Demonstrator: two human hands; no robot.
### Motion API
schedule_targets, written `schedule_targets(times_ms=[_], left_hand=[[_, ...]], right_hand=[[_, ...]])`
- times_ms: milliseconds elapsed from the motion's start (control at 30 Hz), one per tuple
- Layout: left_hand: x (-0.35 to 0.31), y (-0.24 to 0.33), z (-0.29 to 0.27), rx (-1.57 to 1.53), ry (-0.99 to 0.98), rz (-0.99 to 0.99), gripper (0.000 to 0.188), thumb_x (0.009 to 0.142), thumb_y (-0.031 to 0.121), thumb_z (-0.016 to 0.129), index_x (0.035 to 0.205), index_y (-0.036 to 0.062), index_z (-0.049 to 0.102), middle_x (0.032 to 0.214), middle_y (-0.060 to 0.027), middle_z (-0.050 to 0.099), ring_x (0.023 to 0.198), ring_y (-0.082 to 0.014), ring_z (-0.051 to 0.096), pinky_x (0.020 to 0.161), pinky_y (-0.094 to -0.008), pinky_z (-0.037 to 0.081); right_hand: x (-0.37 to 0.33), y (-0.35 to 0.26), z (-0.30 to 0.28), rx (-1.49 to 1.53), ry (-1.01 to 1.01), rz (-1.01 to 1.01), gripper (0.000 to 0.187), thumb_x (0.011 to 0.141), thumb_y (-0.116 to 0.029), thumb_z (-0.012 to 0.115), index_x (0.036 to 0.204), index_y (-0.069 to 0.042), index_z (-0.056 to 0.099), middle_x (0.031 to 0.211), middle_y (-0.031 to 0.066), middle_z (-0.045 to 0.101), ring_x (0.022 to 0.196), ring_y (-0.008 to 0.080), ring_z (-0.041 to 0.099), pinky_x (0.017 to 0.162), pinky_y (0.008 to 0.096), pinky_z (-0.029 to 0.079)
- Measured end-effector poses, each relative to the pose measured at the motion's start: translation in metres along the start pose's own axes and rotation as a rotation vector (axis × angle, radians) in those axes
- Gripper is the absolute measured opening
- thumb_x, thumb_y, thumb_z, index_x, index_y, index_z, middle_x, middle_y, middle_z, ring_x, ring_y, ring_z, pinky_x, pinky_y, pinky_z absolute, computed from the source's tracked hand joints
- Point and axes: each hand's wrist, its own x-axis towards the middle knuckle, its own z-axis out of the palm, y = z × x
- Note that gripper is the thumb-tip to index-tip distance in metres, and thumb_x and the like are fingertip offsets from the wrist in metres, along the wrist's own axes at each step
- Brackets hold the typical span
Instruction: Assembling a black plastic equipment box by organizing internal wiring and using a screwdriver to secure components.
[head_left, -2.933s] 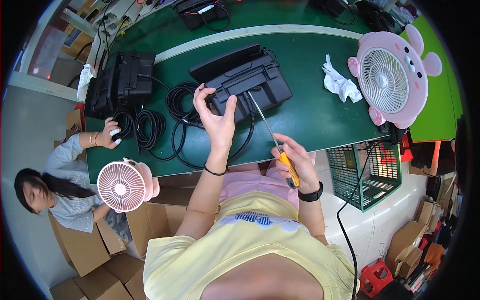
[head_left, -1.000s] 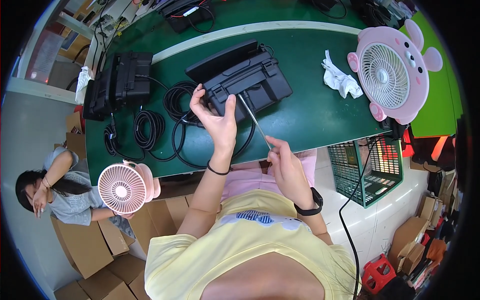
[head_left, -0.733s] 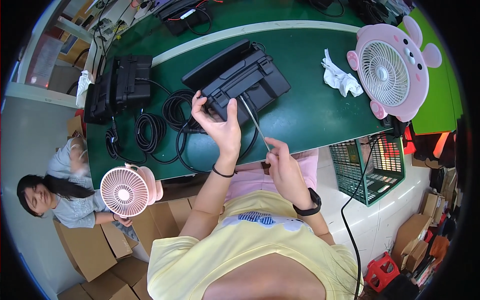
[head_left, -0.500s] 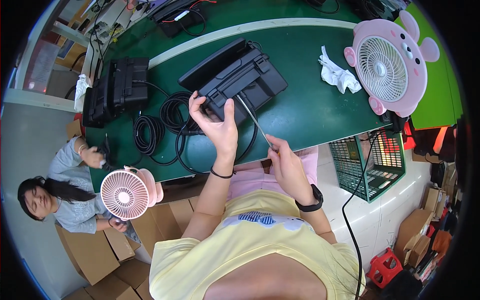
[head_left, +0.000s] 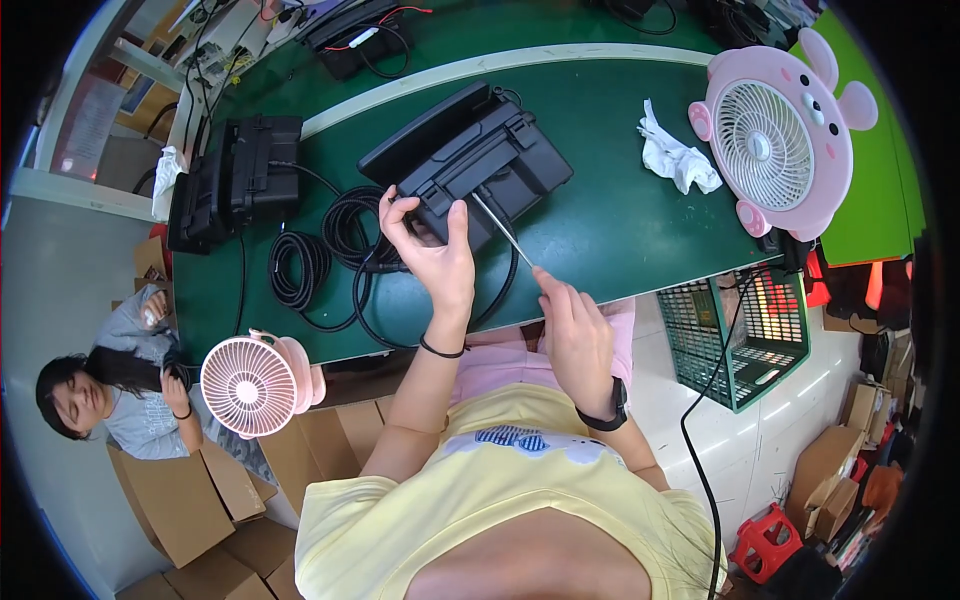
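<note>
1. The black box (head_left: 510, 165) sits at a slant on the green table (head_left: 615, 235), its far side near the white strip (head_left: 540, 63) and its front set back from the table's near edge.
2. The left hand (head_left: 437, 258), thumb and forefinger spread wide, holds the box by its near left corner.
3. The right hand (head_left: 580, 340) is closed around the screwdriver (head_left: 506, 234) (its palm hides the handle), straddling the table edge in this view. The shaft slopes up to the box's front, its tip just beside the cable there.
4. To the box's right, a stretch of green tabletop leaves room before the tissue (head_left: 676, 158); the pink animal fan (head_left: 766, 140) stands just past it, near the table's right end.
5. The left side is tighter: coils (head_left: 298, 270) lie near the box, with a second box (head_left: 262, 165) beyond.
6. At the near left edge stands a small fan (head_left: 248, 388); a co-worker (head_left: 150, 418) sits beyond it.
</note>
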Motion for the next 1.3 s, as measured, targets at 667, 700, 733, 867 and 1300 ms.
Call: schedule_targets(times_ms=[667, 700, 733, 867, 1300], left_hand=[[0.061, 0.03, -0.015, 0.722, -0.443, 0.317, 0.044, 0.082, 0.022, 0.075, 0.119, 0.0077, 0.057, 0.13, -0.0165, 0.051, 0.122, -0.036, 0.048, 0.106, -0.045, 0.036], [0.069, 0.035, -0.01, 0.801, -0.539, 0.392, 0.044, 0.082, 0.028, 0.074, 0.119, 0.0082, 0.059, 0.126, -0.0151, 0.055, 0.121, -0.0348, 0.049, 0.106, -0.046, 0.036], [0.074, 0.036, -0.003, 0.89, -0.602, 0.479, 0.048, 0.083, 0.037, 0.072, 0.12, 0.0089, 0.061, 0.12, -0.0136, 0.06, 0.119, -0.0336, 0.053, 0.106, -0.0471, 0.037], [0.091, 0.037, 0.023, 0.889, -0.808, 0.474, 0.05, 0.083, 0.036, 0.071, 0.125, 0.0101, 0.061, 0.12, -0.0145, 0.062, 0.112, -0.0344, 0.059, 0.102, -0.0466, 0.042], [0.017, 0.058, -0.001, 0.843, -0.58, 0.805, 0.049, 0.063, 0.037, 0.08, 0.109, 0.0264, 0.069, 0.113, 0.0, 0.064, 0.1, -0.0199, 0.061, 0.086, -0.0363, 0.046]], right_hand=[[0.01, 0.055, -0.038, 1.142, -0.088, 0.516, 0.035, 0.097, -0.008, 0.058, 0.132, -0.005, 0.053, 0.087, 0.0011, 0.063, 0.058, 0.0017, 0.049, 0.051, 0.0165, 0.039], [0.016, 0.059, -0.035, 1.093, -0.014, 0.51, 0.033, 0.098, -0.009, 0.057, 0.13, -0.004, 0.053, 0.093, 0.003, 0.062, 0.057, -0.0004, 0.044, 0.046, 0.0154, 0.036], [0.025, 0.063, -0.031, 1.06, 0.043, 0.512, 0.032, 0.099, -0.009, 0.057, 0.13, -0.004, 0.054, 0.095, 0.0032, 0.063, 0.056, -0.0004, 0.045, 0.046, 0.0157, 0.036], [0.063, 0.078, -0.004, 1.113, 0.169, 0.515, 0.025, 0.1, -0.011, 0.056, 0.125, -0.005, 0.055, 0.111, 0.0033, 0.066, 0.062, 0.0001, 0.046, 0.048, 0.0162, 0.041], [0.104, 0.101, 0.027, 1.297, 0.319, 0.461, 0.016, 0.094, -0.007, 0.068, 0.098, -0.011, 0.052, 0.089, -0.0027, 0.061, 0.062, 0.0017, 0.05, 0.05, 0.0169, 0.039]])
